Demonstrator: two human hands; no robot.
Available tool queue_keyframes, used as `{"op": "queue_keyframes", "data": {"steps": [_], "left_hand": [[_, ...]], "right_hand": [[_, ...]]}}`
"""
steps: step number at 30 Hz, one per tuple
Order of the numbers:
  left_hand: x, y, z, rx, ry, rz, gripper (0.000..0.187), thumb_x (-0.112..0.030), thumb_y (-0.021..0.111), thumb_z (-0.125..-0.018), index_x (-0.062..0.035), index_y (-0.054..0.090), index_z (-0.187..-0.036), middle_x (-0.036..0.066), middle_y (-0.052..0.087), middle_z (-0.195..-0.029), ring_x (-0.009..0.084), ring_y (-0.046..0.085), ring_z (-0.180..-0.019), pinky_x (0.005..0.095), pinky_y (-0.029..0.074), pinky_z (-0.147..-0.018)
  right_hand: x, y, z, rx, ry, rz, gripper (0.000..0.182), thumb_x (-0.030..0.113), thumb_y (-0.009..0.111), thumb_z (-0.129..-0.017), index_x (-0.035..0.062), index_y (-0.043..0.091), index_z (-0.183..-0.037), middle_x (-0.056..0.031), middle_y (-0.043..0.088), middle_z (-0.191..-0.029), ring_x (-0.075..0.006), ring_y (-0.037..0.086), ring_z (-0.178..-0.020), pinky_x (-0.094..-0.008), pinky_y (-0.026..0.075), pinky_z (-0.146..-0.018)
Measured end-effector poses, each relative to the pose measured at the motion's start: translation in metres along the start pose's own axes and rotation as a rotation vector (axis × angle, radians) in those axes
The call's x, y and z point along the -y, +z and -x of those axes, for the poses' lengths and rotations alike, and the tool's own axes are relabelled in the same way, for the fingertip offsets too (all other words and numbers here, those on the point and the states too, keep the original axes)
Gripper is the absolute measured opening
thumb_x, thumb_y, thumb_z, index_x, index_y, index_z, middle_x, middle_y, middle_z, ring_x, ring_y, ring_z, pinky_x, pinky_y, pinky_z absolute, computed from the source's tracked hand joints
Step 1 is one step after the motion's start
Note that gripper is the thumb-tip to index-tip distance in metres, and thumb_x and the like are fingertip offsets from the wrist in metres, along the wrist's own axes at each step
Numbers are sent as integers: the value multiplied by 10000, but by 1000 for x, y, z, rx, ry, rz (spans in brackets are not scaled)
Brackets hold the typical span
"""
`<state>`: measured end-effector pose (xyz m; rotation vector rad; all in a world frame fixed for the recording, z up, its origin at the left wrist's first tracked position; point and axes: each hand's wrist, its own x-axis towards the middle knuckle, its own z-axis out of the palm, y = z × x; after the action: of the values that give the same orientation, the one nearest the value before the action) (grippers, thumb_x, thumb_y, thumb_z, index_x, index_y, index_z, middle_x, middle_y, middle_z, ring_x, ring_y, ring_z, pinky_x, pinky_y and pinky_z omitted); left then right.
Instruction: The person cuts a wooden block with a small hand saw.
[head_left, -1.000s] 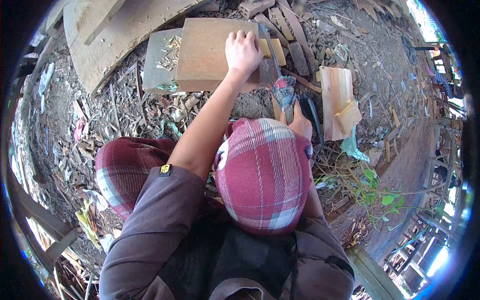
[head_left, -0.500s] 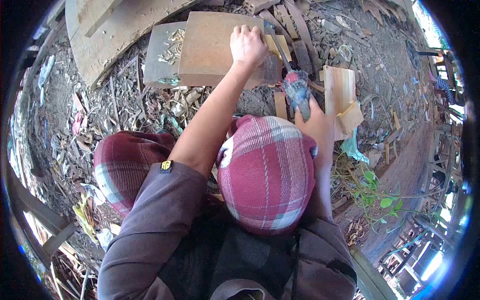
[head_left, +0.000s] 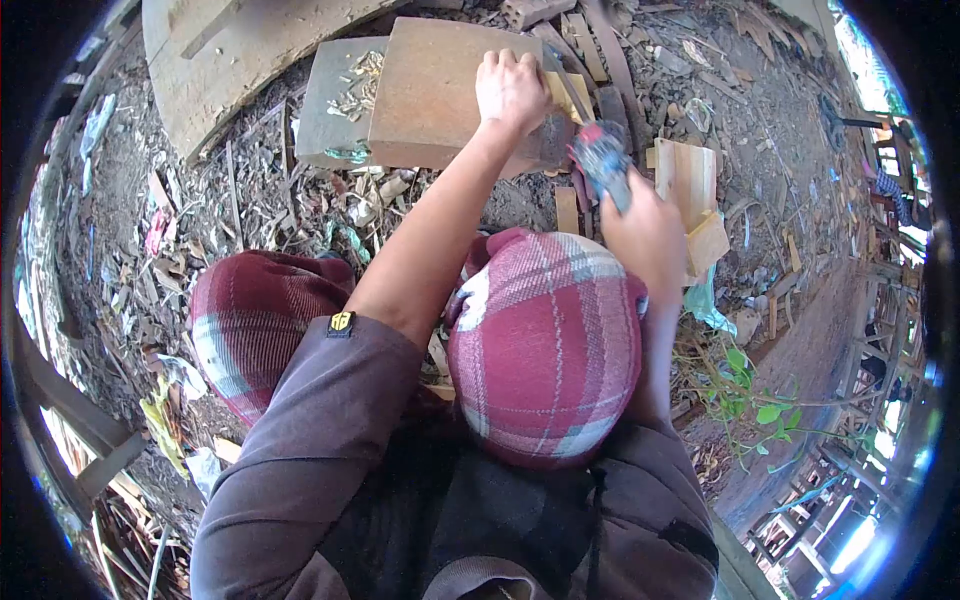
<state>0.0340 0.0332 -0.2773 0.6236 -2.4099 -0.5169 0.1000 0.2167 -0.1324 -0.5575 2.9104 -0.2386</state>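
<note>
My left hand [head_left: 512, 92] presses on the right part of a brown wooden block [head_left: 432, 90], its fingers curled; what lies under them is hidden. A yellowish wood piece [head_left: 572, 97] juts out just right of that hand. My right hand [head_left: 643, 225] is wrapped round the grey-blue handle of a tool [head_left: 603, 160] with a red patch near its front. The tool's long thin metal part reaches up and left, beside the yellowish piece. The right hand is slightly blurred.
A grey slab [head_left: 325, 105] with wood shavings lies left of the block. Large planks [head_left: 215, 90] are at the upper left. A pale wooden piece [head_left: 685, 180] stands right of the tool. Scraps and a green plant [head_left: 770, 410] are on the ground. My plaid-covered knees [head_left: 550, 350] are below.
The right hand and tool have shifted a little down and to the right relative to the block. The whole view has moved slightly. The left hand stays on the block.
</note>
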Motion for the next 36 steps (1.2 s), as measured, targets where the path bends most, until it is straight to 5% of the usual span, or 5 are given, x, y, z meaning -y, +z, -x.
{"op": "queue_keyframes", "data": {"steps": [12,20,27,36], "left_hand": [[-1,-2,0,3,0,-8,188,-230,545,-774,-70,641,-796,160,608,-834,332,554,-841,413,449,-782],[3,1,1,2,14,-15,182,-225,542,-773,-72,638,-794,156,609,-837,329,554,-847,410,454,-774],[2,0,0,21,24,9,189,-227,539,-767,-73,644,-796,156,607,-858,323,549,-875,410,447,-781],[5,2,1,1,41,-19,177,-227,549,-765,-79,644,-790,150,610,-832,327,558,-839,411,459,-769]], "right_hand": [[3,27,-44,-81,-44,20,383,237,597,-782,65,568,-1122,-224,636,-831,-387,625,-813,-465,505,-740],[-15,-3,29,39,70,-3,374,252,581,-798,128,573,-1151,-221,638,-787,-388,627,-779,-482,487,-718],[0,36,-40,-116,-34,-26,395,246,596,-786,73,570,-1141,-217,645,-828,-403,624,-784,-467,506,-725],[-3,-12,21,41,74,15,376,231,588,-791,105,576,-1144,-225,635,-793,-379,628,-781,-487,488,-692]]}}
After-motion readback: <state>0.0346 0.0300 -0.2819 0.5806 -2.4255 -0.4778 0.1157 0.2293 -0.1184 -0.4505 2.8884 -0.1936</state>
